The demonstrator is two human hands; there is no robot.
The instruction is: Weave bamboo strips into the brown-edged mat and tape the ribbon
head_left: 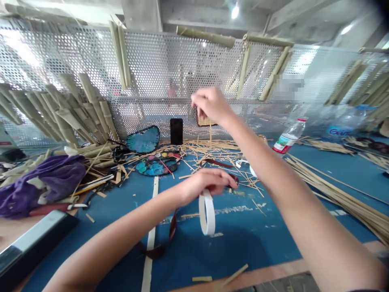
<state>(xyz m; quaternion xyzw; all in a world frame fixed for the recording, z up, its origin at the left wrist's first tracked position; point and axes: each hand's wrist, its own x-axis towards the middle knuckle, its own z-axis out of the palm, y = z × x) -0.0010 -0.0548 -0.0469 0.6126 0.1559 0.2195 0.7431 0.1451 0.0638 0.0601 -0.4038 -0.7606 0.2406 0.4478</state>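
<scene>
My left hand (pixel 203 185) pinches a looped white strip (pixel 207 213) above the blue table, and a dark red ribbon (pixel 172 232) hangs down past my left wrist. Higher up, my right hand (pixel 211 106) holds a small woven bamboo piece (pixel 205 121), partly hidden behind the fingers. A thin bamboo splint (pixel 210 134) stands straight down below that hand, and its upper end is hidden. Both hands are well apart, with the right one farther forward and higher.
Loose bamboo splints (pixel 209 148) cover the blue table (pixel 231 247). Nearby are a paint palette (pixel 156 167), a teal-painted fan (pixel 142 140), an upright black phone (pixel 176 131), a plastic bottle (pixel 289 136), purple cloth (pixel 45 184) and a long splint bundle (pixel 343 194) before a perforated metal screen (pixel 170 56).
</scene>
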